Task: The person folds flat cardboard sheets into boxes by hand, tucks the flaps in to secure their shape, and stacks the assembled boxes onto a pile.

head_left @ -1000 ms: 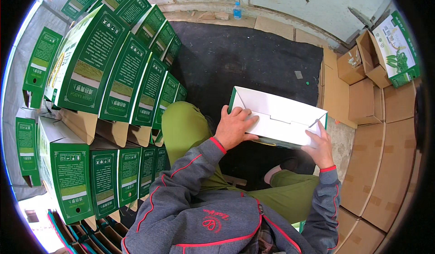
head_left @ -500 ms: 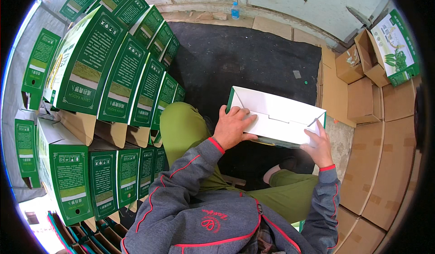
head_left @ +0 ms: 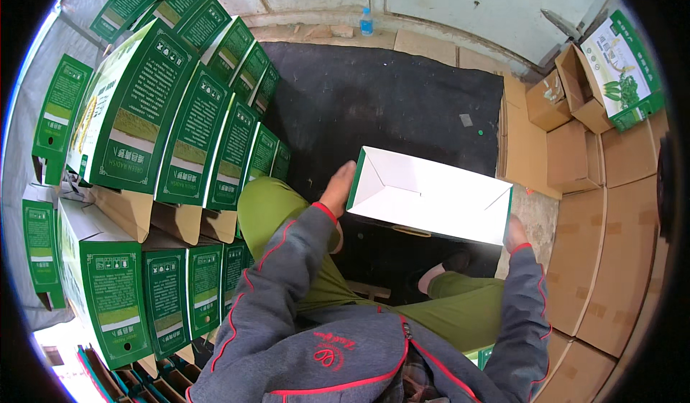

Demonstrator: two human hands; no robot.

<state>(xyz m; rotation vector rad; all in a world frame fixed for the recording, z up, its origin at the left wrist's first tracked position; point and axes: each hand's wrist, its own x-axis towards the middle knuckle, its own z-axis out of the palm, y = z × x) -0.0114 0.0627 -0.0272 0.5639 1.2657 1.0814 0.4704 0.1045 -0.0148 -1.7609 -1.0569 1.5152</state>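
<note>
A carton [head_left: 430, 195] with a white folded panel uppermost and green ends is in front of me, above my lap. The panel's flaps lie flat, meeting along a seam near its middle. My left hand [head_left: 339, 189] presses against the carton's left end, fingers pointing away from me. At the opposite end, my right hand [head_left: 514, 233] supports the carton, its fingers mostly hidden behind the green side. Both hands hold the carton between them.
Stacked green and white cartons [head_left: 140, 112] rise on my left. Brown cardboard boxes [head_left: 611, 248] line the right side, with a printed carton [head_left: 624, 69] above them. A black mat [head_left: 388, 90] covers the floor ahead, and a blue bottle [head_left: 366, 22] stands by the far wall.
My hands have moved off the white top to the carton's two ends. The panel now lies flatter and faces up more, and the carton has shifted slightly toward me.
</note>
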